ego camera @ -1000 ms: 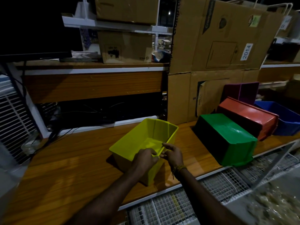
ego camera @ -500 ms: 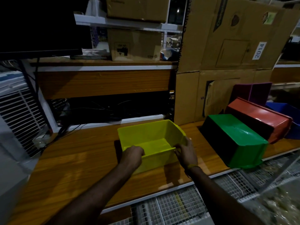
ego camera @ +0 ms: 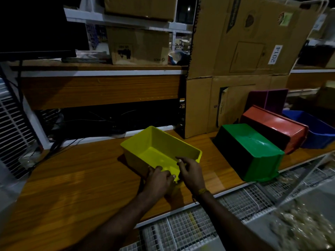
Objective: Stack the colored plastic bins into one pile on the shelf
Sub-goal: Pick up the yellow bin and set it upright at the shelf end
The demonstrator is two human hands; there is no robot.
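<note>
The yellow bin point(ego camera: 159, 151) is gripped at its near corner by both hands point(ego camera: 174, 176), apparently being positioned; nesting the green bin point(ego camera: 253, 151) is called for next.

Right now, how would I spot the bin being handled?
On the long wooden shelf, look left of the big cardboard boxes. The yellow bin sits open side up under both hands, apart from the others. The green bin and red bin beside it lie overturned.

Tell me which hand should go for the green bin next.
Right. The right hand sits on the yellow bin's near corner, on the side facing the green bin; the left hand is farther from it.
</note>
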